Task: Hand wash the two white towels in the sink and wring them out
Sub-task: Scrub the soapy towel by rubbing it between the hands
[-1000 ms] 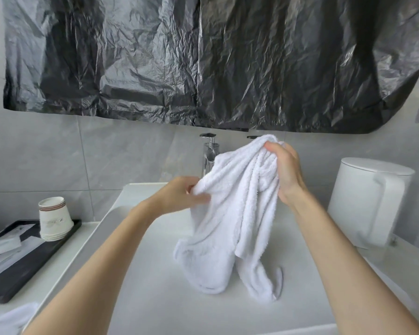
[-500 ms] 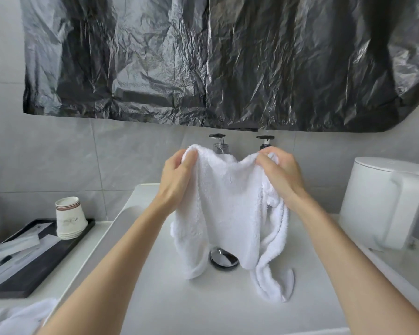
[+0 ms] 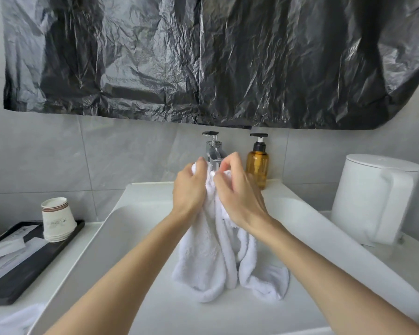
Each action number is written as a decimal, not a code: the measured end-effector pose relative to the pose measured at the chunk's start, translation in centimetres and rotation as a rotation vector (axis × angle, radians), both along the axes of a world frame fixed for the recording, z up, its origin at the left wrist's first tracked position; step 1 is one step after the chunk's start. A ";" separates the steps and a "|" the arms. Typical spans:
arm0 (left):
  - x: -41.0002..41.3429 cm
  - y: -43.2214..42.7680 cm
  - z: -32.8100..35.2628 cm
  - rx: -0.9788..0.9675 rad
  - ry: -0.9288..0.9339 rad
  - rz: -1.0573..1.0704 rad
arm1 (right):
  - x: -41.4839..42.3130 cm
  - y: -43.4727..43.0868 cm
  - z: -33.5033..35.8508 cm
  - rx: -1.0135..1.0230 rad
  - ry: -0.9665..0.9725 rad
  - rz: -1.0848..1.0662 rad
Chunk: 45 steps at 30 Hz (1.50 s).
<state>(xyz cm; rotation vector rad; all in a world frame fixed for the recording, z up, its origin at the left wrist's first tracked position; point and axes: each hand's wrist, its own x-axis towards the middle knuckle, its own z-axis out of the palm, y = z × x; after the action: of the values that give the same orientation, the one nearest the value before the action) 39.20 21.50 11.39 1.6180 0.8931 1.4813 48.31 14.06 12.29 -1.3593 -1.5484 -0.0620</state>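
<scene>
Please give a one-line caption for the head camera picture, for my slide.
Left hand and right hand hold a white towel bunched before the tap, its ends resting in the sink.

Two towels: middle towel [image 3: 208,262], corner towel [image 3: 12,320] at 7 o'clock. Two hands: left hand [image 3: 189,189], right hand [image 3: 240,197]. One tap [image 3: 214,151], one bottle [image 3: 257,165], one kettle [image 3: 370,197], one tray [image 3: 29,272].

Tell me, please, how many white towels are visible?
2. One white terry towel hangs over the white sink, gripped by left hand and right hand; a second towel, cut off, lies on the counter at lower left.
</scene>
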 end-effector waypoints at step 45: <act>2.3 -2.2 -0.8 -0.060 0.025 -0.103 | 2.0 2.7 -0.5 0.086 0.395 -0.159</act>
<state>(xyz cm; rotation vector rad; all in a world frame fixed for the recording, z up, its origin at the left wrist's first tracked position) 41.50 19.33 10.63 1.6173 0.8470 1.3541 50.31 16.72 11.76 -1.3312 -1.0960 0.0399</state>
